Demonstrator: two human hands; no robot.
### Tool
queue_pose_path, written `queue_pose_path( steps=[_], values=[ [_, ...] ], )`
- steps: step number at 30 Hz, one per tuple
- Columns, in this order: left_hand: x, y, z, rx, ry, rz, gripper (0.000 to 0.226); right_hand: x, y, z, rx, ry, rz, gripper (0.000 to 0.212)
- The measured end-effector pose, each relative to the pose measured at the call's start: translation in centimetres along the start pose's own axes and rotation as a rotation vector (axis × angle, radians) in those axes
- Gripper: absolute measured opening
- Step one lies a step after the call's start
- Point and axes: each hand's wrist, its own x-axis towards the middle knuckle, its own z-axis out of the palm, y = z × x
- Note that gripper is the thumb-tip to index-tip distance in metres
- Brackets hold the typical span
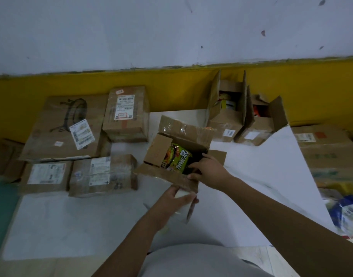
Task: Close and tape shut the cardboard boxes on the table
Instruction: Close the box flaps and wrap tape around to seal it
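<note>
**Flaps up, tape not yet on**

We take the open box (pixel 165 176) as our landmark. All four of its flaps stand apart, and a green noodle packet (pixel 176 158) lies inside, slanted, with its top near the rim. The right hand (pixel 208 169) reaches over the box's near right corner. Its fingers are toward the packet and its thumb is at the near flap, but we cannot tell whether it pinches the flap or only presses on it. Just in front of the box, the left hand (pixel 172 198) grips a pale roll (pixel 184 206), probably tape, though blur hides the detail.

We see three risks. The packet may ride high and stop the flaps lying flat. With one hand busy holding the roll, folded flaps may spring up before any tape lands. The box could also skid on the smooth counter (pixel 71 226) under a one-sided push.

Behind the box to the right, a second open box (pixel 223 122) and a third open box (pixel 259 128) hold goods we cannot identify. Left of it sit taped boxes (pixel 103 174).
</note>
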Motion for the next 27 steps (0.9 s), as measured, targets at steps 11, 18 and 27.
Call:
queue_pose_path(
  steps=[11,18,27],
  values=[
    [1.3,3.2,0.2,0.202,-0.06,-0.089,0.041,-2.7,1.4,-1.3,0.298,-0.173,-0.011,0.073],
    [1.6,2.5,0.5,0.221,0.111,-0.263,0.07,-2.9,0.1,-1.0,0.158,-0.119,-0.152,0.041],
    [2.1,3.5,1.6,0.225,0.172,-0.05,0.018,-2.7,-0.2,-2.4,0.233,-0.106,-0.115,0.039]
  ],
)
